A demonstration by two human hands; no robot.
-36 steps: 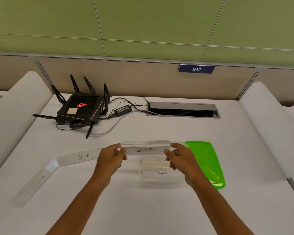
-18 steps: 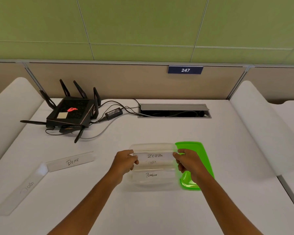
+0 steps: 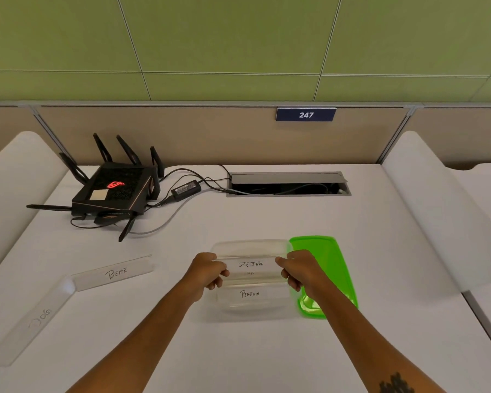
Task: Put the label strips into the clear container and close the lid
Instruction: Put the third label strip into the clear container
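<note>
Label strips are being loaded one at a time: the "ZEBRA" strip (image 3: 250, 265) is being held by its two ends over the clear container (image 3: 250, 304), the left hand (image 3: 210, 272) being pinched closed on its left end and the right hand (image 3: 298, 269) being pinched closed on its right end. A "PENGUIN" strip (image 3: 250, 294) is already lying inside, and another strip is being glimpsed beneath the held one, its writing too faint to read. Two strips, "BEAR" (image 3: 115, 273) and "DOG" (image 3: 30, 324), are still waiting on the worktop (image 3: 267, 358) well to the left, and the green lid (image 3: 328, 268) is lying just beside the container on the right, partly under the right wrist. Judged from here, the strip could be caught on the rims if it is being lowered level and spans wall to wall; it could then be left propped and the lid be kept from seating. The light container could also be nudged sideways by either wrist.
</note>
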